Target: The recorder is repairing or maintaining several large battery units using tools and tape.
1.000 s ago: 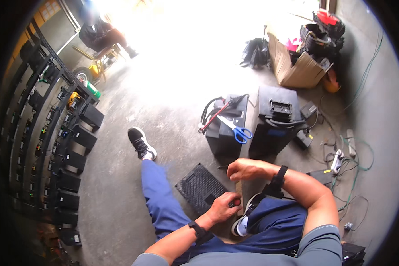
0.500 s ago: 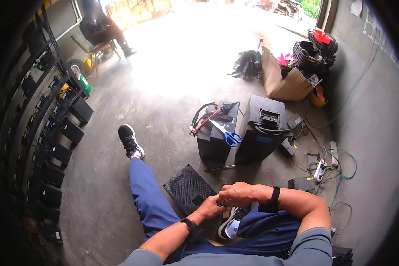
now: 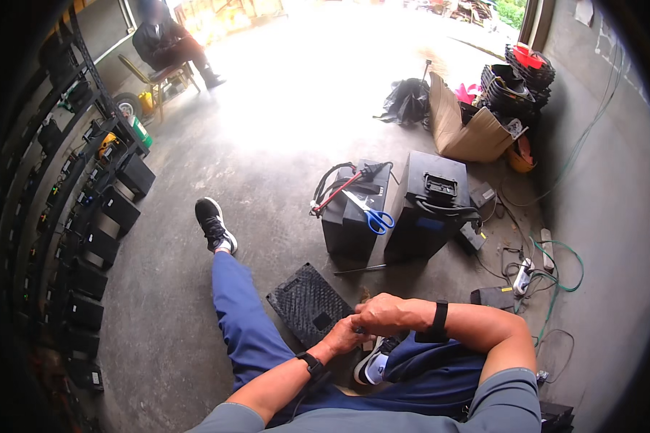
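My left hand (image 3: 341, 335) and my right hand (image 3: 386, 315) meet between my legs, both with fingers closed. What they pinch is hidden behind the fingers. Just beyond and to the left, a black textured panel (image 3: 303, 299) lies on the floor, its near corner by my left hand. Two black box-shaped cases stand farther ahead. On the left case (image 3: 348, 238) rest blue-handled scissors (image 3: 378, 220) and a red and black cable (image 3: 337, 193). The right case (image 3: 426, 238) has a recessed handle on top and a black cable looped on its side. A thin metal rod (image 3: 360, 270) lies before them.
At the left stands a rack (image 3: 87, 65) with several black boxes. A person (image 3: 167, 49) sits on a chair at the far left. To the right are a torn cardboard box (image 3: 477, 137), stacked black crates (image 3: 509, 86), a white power strip (image 3: 522, 276) and tangled cables along the wall.
My right hand has turned slightly over my left. A small red thing between them, visible before, is now covered by the fingers. The view has shifted a little.
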Motion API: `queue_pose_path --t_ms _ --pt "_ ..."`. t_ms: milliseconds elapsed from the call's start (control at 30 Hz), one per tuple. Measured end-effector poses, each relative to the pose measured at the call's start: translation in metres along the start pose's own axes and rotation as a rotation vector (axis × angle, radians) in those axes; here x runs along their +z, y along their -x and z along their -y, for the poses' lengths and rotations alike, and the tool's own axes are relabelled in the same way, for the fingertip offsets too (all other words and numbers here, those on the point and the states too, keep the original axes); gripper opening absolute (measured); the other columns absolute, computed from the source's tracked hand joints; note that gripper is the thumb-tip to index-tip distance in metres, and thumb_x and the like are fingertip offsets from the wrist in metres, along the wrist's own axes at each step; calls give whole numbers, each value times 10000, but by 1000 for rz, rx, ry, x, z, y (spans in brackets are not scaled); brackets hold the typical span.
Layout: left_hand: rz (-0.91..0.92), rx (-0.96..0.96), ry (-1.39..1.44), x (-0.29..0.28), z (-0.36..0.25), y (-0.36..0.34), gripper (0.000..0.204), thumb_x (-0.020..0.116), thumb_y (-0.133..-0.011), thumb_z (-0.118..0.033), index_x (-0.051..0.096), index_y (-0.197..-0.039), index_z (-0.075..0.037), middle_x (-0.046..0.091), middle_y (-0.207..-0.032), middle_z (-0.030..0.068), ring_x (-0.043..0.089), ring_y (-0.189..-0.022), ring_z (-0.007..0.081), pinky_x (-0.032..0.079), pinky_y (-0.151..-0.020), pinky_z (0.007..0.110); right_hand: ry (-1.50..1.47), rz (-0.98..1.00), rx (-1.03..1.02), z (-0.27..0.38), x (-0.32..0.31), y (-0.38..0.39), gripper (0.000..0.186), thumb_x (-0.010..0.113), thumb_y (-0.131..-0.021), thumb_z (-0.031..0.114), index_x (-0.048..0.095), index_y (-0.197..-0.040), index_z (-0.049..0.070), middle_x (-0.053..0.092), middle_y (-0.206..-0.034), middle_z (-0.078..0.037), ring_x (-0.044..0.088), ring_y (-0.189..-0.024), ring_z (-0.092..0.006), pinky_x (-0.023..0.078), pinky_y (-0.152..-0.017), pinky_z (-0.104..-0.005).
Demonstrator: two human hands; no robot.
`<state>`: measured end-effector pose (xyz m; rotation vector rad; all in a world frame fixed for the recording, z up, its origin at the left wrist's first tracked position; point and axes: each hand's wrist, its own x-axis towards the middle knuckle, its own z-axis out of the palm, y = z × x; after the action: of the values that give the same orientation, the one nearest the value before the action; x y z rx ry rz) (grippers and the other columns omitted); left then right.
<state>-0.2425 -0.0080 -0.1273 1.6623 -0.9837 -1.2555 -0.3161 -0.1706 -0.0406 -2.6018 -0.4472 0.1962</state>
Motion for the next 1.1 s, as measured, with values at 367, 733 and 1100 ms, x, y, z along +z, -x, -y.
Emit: queue_pose_path --t_ms 367,733,1100 --pt "-25 98 245 9 12 0 323 808 -806 -204 690 -1061 -45 716 -998 71 630 -949 137 503 -857 331 123 235 -4 -3 -1 -7 244 715 -725 242 725 -857 37 704 -798 -171 710 -782 -335 568 -668 -446" --pt "-1 17 84 16 34 -8 401 770 -819 -181 603 -1149 -27 686 -1056 120 637 -1003 181 506 -873 344 183 403 114 7 -17 -18 248 717 -735 282 744 -849 63 722 -812 -166 718 -791 -331 567 -677 -440" --pt "-60 68 28 16 33 -9 388 781 -812 -226 630 -1113 -33 695 -1026 127 658 -967 225 507 -851 363 225 560 209 13 -24 -23 319 693 -772 326 737 -943 60 727 -896 -166 716 -859 -319 569 -708 -432"
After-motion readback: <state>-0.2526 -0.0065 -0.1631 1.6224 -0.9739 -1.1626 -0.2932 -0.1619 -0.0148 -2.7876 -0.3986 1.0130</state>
